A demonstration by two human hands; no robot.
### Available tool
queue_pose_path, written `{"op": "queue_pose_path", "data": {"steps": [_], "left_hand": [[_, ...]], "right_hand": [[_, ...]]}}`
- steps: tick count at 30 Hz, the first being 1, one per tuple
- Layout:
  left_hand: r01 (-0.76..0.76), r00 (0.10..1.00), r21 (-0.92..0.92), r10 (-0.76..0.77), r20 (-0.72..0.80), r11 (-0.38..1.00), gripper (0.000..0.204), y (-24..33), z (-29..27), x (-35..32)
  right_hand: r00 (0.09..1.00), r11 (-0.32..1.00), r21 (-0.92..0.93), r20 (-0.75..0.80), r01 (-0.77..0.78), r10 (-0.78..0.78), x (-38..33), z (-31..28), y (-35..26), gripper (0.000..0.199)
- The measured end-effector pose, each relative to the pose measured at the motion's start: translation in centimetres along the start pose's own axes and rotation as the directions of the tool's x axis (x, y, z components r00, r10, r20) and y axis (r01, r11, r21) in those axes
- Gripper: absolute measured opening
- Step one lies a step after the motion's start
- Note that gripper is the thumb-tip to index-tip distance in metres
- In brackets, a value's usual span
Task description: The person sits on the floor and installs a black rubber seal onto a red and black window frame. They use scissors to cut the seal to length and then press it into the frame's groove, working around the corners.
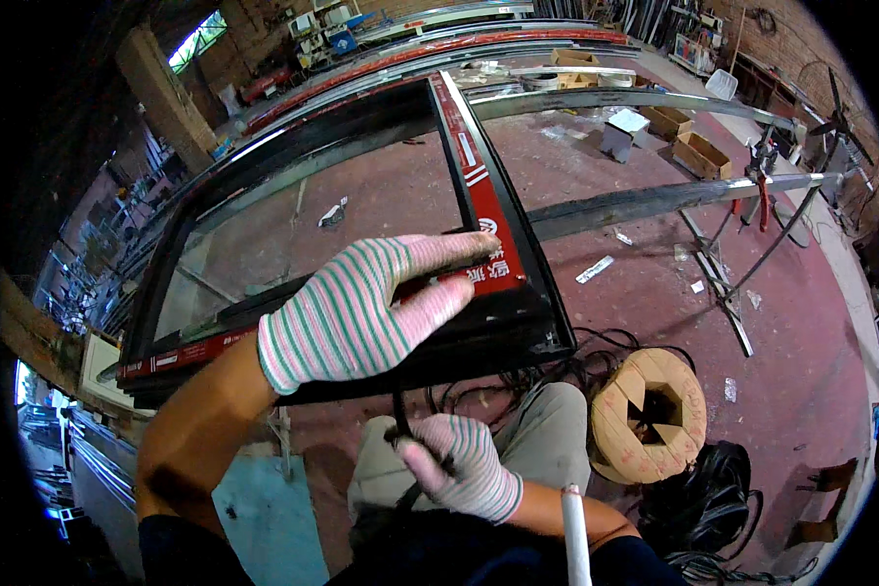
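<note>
A stack of black window frames [537, 230] with red protective film [474, 181] lies in front of me. My left hand [347, 313], in a pink glove with green stripes, rests over the near right corner. Its index finger and thumb are stretched apart on the red film. Below the frame's near edge, my right hand [469, 464], gloved the same way, closes around a thin black strip [400, 410] that looks like rubber seal. The strip's upper end passes out of sight under the frame. A white stick with a brownish tip [574, 532] rises from the lower edge, blurred and close.
A cardboard-wrapped coil [693, 415] stands to my right, near a black bag [708, 498] and loose black cords. Long beams [645, 203] reach right from the frame to a metal stand [718, 278]. Open cardboard boxes [701, 156] and long profiles lie farther back.
</note>
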State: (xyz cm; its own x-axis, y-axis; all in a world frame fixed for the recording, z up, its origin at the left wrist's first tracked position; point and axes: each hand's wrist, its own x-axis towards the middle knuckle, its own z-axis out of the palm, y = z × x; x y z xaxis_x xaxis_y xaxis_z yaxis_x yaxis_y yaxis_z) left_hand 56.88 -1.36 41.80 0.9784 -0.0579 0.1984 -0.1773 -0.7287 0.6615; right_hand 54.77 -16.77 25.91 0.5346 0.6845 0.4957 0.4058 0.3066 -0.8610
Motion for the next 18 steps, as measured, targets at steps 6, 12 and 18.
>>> {"op": "queue_pose_path", "data": {"steps": [6, 12, 18], "left_hand": [[-0.046, 0.997, 0.119, 0.053, -0.054, 0.992, 0.037, -0.2, -0.1, -0.6], [-0.379, 0.744, 0.527, 0.589, -0.315, 0.761, 0.012, 1.4, 0.8, -3.6], [0.167, 0.957, 0.054, -0.149, -0.249, 0.985, 0.021, -1.4, 8.3, -16.2]], "right_hand": [[0.97, 0.974, -0.079, -0.102, 0.213, -0.22, -5.2, 0.6, -2.0, 0.026], [0.983, 0.982, -0.089, -0.066, 0.166, -0.172, -10.1, 1.5, 0.5, 0.024], [0.998, 0.996, -0.076, 0.03, -0.05, 0.052, -10.7, 0.6, 2.8, 0.021]]}}
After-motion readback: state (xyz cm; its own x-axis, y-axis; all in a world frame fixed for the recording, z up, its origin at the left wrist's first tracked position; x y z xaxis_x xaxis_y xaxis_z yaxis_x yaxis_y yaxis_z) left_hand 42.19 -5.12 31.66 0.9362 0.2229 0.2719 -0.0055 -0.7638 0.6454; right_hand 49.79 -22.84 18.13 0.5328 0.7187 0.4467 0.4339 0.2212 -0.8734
